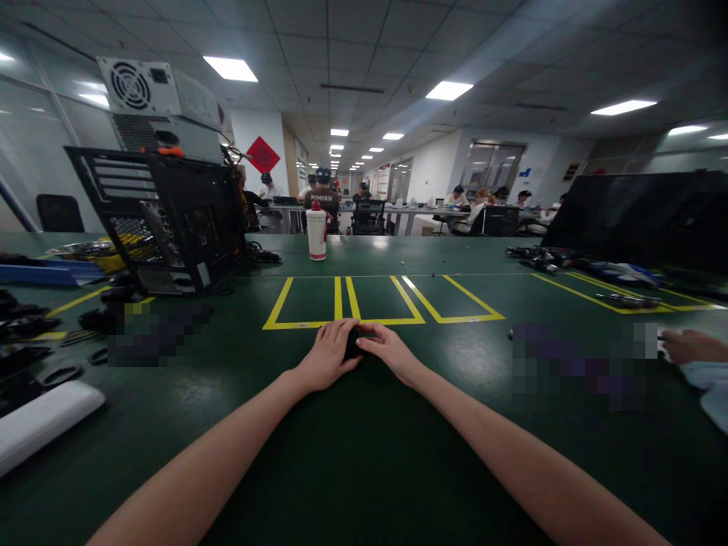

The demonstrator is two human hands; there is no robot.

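Observation:
A small black object (353,346) lies between my two hands, low over the green table; most of it is covered, and its kind cannot be made out. My left hand (327,355) curls over its left side, with the thumb below. From the right, the thumb and fingers of my right hand (393,355) close on it, fingertips close to those of the left. Just beyond the hands, yellow tape (307,325) marks out box shapes on the tabletop.
A black computer case (199,220) topped by a power supply (136,87) stands at the left. Behind the tape is a white bottle (317,236). Cables (535,258) and a dark monitor (642,208) are at the right. Another person's hand (694,347) reaches in there.

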